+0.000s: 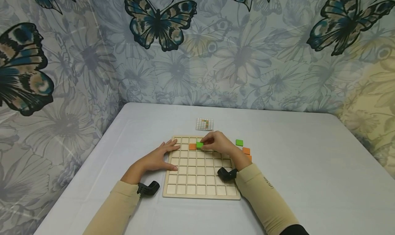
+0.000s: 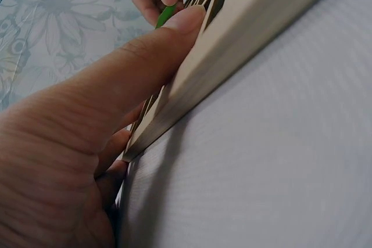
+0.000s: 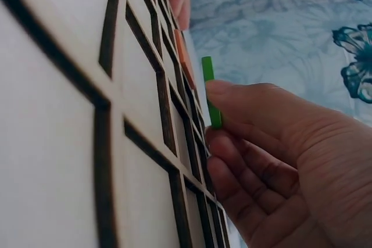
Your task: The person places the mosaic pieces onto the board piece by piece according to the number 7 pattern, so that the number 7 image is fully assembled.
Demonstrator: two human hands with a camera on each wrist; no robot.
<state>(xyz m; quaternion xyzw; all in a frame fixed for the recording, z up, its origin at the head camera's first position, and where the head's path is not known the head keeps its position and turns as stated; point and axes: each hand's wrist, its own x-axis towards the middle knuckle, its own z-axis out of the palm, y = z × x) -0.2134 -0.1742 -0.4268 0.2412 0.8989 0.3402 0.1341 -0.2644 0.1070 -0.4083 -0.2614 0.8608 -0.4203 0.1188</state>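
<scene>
A wooden grid board [image 1: 195,180] lies flat on the white table. My right hand [image 1: 219,144] pinches a green square tile [image 3: 210,88] between thumb and fingers, close over the board's upper rows. Just left of it, an orange tile [image 1: 192,146] sits in a cell of the board. The left hand [image 1: 157,157] rests at the board's left side, its fingers spread and straight, with the thumb [image 2: 174,30] lying on the wooden rim. In the right wrist view the green tile is tilted, seen nearly edge-on above the grid.
Right of the board lie a loose green tile [image 1: 239,142] and orange tiles [image 1: 246,151], the lower one partly hidden by the right arm. A small printed grid card [image 1: 204,124] lies beyond the board's far edge. A butterfly-patterned cloth [image 1: 185,73] hangs behind the table.
</scene>
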